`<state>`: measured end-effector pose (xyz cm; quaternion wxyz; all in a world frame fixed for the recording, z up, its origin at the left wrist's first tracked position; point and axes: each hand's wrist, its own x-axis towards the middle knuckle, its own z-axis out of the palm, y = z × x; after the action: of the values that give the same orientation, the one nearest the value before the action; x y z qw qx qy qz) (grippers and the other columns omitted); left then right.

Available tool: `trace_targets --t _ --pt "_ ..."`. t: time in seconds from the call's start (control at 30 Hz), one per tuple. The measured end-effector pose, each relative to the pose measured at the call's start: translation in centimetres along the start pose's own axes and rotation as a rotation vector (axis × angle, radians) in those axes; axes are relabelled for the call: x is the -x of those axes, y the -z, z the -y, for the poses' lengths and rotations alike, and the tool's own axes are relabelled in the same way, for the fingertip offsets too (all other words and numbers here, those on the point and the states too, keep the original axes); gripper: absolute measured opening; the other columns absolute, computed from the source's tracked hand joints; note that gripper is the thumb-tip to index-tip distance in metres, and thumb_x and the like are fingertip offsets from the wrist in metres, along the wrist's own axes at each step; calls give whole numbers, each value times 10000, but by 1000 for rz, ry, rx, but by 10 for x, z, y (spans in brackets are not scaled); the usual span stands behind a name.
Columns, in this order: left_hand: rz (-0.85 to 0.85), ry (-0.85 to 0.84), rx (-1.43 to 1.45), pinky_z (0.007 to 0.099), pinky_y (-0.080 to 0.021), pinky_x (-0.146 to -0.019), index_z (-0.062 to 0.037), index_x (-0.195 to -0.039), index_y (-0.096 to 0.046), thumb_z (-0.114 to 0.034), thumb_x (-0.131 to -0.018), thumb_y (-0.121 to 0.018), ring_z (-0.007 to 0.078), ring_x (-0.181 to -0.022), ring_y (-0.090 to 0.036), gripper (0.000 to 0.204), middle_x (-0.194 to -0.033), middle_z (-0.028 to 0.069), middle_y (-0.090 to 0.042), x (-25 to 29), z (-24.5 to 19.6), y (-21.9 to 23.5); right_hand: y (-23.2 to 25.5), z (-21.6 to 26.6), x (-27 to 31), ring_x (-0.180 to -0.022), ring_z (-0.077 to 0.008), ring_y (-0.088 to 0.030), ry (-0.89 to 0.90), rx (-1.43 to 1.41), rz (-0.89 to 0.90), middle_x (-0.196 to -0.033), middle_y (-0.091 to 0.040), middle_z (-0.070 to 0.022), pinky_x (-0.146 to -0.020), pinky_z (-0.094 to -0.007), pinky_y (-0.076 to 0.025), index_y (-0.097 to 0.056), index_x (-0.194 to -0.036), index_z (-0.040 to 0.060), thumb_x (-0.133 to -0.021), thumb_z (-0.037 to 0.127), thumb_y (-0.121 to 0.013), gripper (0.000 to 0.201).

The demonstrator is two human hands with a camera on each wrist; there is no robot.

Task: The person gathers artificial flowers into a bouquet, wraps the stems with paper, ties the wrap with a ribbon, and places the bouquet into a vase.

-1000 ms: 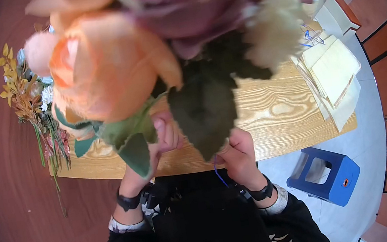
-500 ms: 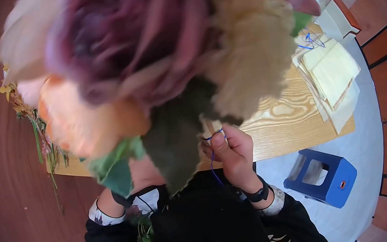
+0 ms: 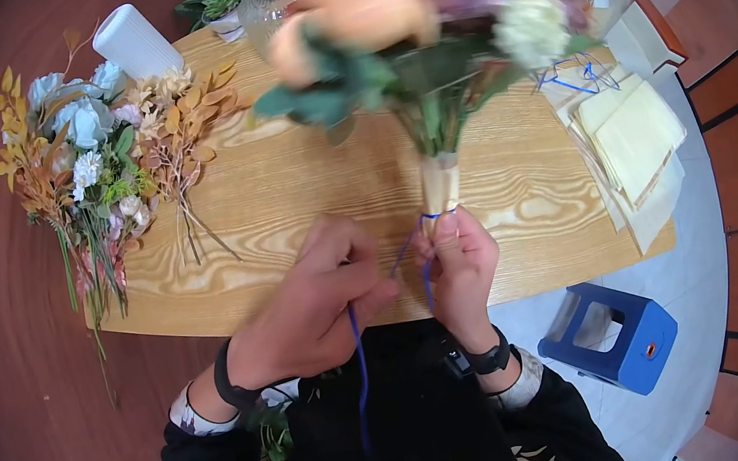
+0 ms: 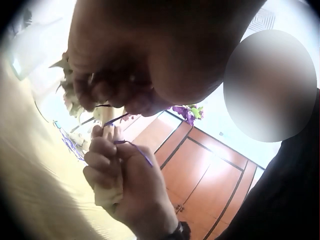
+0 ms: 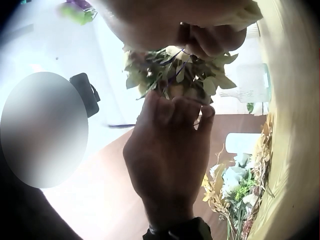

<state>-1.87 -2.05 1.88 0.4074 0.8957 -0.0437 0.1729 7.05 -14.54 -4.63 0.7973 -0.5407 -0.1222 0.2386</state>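
Observation:
In the head view my right hand (image 3: 462, 264) grips the pale paper wrap (image 3: 441, 183) around the stems of a bouquet (image 3: 375, 15) of peach, purple and cream flowers. My right thumb presses just below a blue string (image 3: 359, 356) tied round the wrap. To the left, my left hand (image 3: 317, 300) pinches that string with curled fingers; one length stretches to the wrap and a tail hangs over the dark clothing. The left wrist view shows my right fingers (image 4: 102, 157) curled round the wrap, with the string crossing above them.
Loose flowers and stems (image 3: 94, 176) lie on the left of the wooden table (image 3: 270, 207), near a white ribbed vase (image 3: 136, 41). Glass and a small potted succulent (image 3: 223, 6) stand behind. Cream sheets (image 3: 636, 133) and tangled blue string (image 3: 580, 77) lie right; a blue stool (image 3: 609, 338) stands on the floor.
The bouquet has swung up and away from the head camera, baring the table and wrapped stems. My left hand has come out from behind the flowers, pulling the string leftward.

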Motion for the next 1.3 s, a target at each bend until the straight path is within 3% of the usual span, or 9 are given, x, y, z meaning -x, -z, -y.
trace_targets --t 0.13,0.2,0.23,0.3,0.4,0.83,0.93,1.0,1.3 --pt "-268 -206 324 409 -370 -702 -33 -641 -452 -262 -881 -543 240 -657 -489 344 -593 34 -460 -4 11 -19 6 -4 0 -528 -16 -378 -8 -147 -30 -650 -490 26 -463 -163 -290 -517 -841 43 -938 269 -455 254" --pt "-89 99 738 380 -349 -685 -71 -643 -426 -359 -908 -459 172 -634 -414 393 -574 -9 -373 -3 11 -14 4 -1 2 -529 -18 -372 31 -29 -2 -648 -487 24 -465 -164 -285 -514 -835 40 -936 279 -460 265" --pt "-84 96 739 380 -349 -685 -71 -643 -426 -359 -908 -459 172 -634 -414 393 -574 -9 -373 -5 13 -17 4 0 2 -529 -18 -372 34 -29 -6 -648 -487 24 -465 -164 -285 -514 -835 40 -936 279 -460 265" --pt "-208 276 1391 332 -309 -667 -98 -647 -383 -378 -922 -416 138 -556 -313 394 -553 -21 -302 -7 18 -25 2 1 2 -536 -23 -373 35 -42 20 -647 -483 22 -470 -169 -285 -513 -835 33 -932 280 -469 269" --pt "-176 326 1456 300 -266 -654 -112 -653 -342 -358 -912 -437 119 -527 -239 369 -552 -30 -250 -7 14 -23 2 -1 5 -548 -24 -373 22 -81 -5 -646 -477 24 -480 -171 -287 -518 -839 20 -928 275 -480 273" --pt "-257 306 1210 336 -305 -704 -86 -687 -417 -310 -899 -493 143 -554 -322 317 -588 -2 -362 5 -21 -38 -2 -20 7 -574 -49 -442 189 185 -132 -656 -502 2 -503 -187 -334 -532 -807 5 -921 277 -490 298" --pt "-269 368 1057 324 -342 -702 -63 -696 -434 -295 -888 -530 135 -596 -383 316 -616 12 -410 -3 -34 -38 -5 -23 5 -531 -69 -454 355 346 -178 -610 -503 -12 -473 -224 -364 -554 -863 -13 -903 173 -503 197" --pt "-178 414 803 274 -365 -664 -34 -694 -433 -257 -897 -530 108 -652 -419 316 -640 13 -434 -19 -47 -35 -6 -31 4 -508 -83 -464 683 576 -108 -593 -502 -27 -451 -249 -377 -554 -863 -8 -895 174 -508 190" --pt "100 422 354 305 -385 -575 -13 -733 -452 -174 -902 -476 142 -587 -417 234 -625 24 -463 -54 -45 -50 -15 -10 23 -533 -89 -457 271 344 38 -637 -504 -5 -477 -230 -360 -543 -835 11 -894 218 -515 217"
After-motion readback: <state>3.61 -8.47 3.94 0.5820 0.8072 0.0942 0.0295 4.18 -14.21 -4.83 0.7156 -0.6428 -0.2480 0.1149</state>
